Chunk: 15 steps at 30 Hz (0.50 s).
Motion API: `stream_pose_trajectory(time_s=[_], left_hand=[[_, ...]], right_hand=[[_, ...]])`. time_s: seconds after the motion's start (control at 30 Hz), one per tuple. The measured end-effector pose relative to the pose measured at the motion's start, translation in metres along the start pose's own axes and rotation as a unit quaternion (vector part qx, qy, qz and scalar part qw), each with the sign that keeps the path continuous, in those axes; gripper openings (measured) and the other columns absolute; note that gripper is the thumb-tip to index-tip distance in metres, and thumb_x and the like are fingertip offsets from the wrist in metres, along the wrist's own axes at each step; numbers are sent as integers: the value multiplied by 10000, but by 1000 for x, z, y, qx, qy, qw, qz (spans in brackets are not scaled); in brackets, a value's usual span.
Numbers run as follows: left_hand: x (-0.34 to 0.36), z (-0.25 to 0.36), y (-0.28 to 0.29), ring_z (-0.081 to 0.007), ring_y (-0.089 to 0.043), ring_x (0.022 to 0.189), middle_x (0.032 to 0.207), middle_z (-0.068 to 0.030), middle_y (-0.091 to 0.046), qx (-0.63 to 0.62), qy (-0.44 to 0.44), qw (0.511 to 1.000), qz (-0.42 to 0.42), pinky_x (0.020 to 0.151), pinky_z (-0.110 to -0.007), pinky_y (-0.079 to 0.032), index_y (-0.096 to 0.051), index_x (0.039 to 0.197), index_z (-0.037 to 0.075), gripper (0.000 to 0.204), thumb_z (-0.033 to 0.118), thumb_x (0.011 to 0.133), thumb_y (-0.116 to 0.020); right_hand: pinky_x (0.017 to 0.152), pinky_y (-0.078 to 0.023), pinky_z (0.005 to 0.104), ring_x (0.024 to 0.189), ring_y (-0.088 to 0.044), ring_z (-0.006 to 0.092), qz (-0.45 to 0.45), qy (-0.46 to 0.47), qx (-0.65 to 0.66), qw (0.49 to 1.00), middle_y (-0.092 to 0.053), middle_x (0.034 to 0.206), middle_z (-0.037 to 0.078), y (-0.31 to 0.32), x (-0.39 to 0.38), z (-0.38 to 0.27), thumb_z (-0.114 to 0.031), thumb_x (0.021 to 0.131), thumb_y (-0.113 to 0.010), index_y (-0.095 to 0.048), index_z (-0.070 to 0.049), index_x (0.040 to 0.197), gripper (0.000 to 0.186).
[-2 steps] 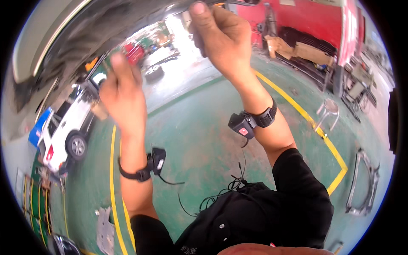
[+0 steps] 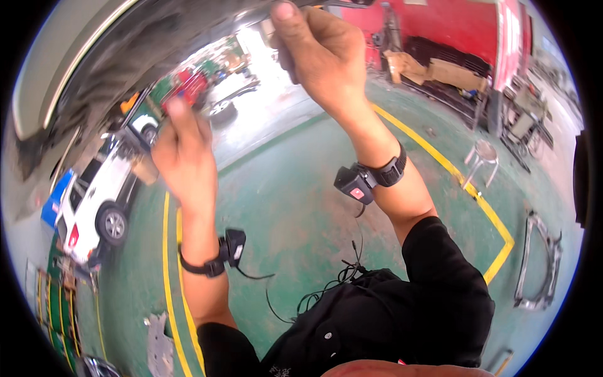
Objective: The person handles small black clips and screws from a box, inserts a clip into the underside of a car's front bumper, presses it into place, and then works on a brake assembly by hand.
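Both my arms reach up towards the dark underside (image 2: 144,53) of a raised vehicle part with a pale outer edge. My right hand (image 2: 326,56) is closed, thumb up and fingers curled, close against its lower edge at the top of the view. What those fingers hold, if anything, is hidden. Lower and to the left, my left hand (image 2: 182,151) is also closed, a little blurred, its thumb pointing up just under the dark part. I cannot make out anything in it. Black straps with small boxes circle both wrists.
A white car (image 2: 94,201) stands at the left. Far off lies a loose wheel (image 2: 223,113). At the right are a metal stool (image 2: 482,160), a metal frame (image 2: 539,261) and cardboard (image 2: 455,74) on a rack. A grey panel (image 2: 160,345) lies at lower left. Black cables (image 2: 336,283) hang by my shirt.
My left hand has moved slightly down, away from the dark underside. My right hand has shifted a little left and keeps its closed shape.
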<state>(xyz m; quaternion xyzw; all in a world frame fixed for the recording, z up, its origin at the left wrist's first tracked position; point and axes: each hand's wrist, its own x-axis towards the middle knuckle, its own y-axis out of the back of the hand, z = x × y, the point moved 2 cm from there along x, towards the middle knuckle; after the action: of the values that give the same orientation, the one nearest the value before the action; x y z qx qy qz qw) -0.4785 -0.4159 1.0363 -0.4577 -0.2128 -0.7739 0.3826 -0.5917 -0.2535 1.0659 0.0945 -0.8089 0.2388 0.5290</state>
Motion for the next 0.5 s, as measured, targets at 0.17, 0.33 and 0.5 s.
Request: stream_pose_trajectory(time_s=[0.17, 0.33, 0.5], left_hand=[[-62, -60, 6, -76, -322, 482, 555, 18, -345, -74, 135, 987, -53, 452, -250, -230, -341, 621, 114, 539, 391, 1068, -460], [-104, -98, 19, -76, -338, 468, 561, 12, -371, -105, 261, 958, -62, 425, -242, -225, -388, 647, 99, 517, 399, 1056, -488], [-137, -119, 10, -93, -381, 461, 601, -8, -425, -150, 437, 885, -47, 403, -228, -248, -444, 686, 87, 494, 428, 1035, -518]], right_hand=[[454, -441, 279, 446, -549, 87, 70, 44, -88, 993, -595, 486, 53, 19, 42, -17, -398, 916, -713, -701, -11, 650, 470], [501, -480, 329, 467, -578, 134, 71, 44, -72, 994, -609, 506, 93, 8, 53, -6, -411, 869, -752, -719, -2, 657, 462], [501, -478, 344, 446, -550, 179, 80, -3, -74, 994, -588, 495, 105, 26, 70, 3, -449, 822, -792, -676, 17, 604, 528]])
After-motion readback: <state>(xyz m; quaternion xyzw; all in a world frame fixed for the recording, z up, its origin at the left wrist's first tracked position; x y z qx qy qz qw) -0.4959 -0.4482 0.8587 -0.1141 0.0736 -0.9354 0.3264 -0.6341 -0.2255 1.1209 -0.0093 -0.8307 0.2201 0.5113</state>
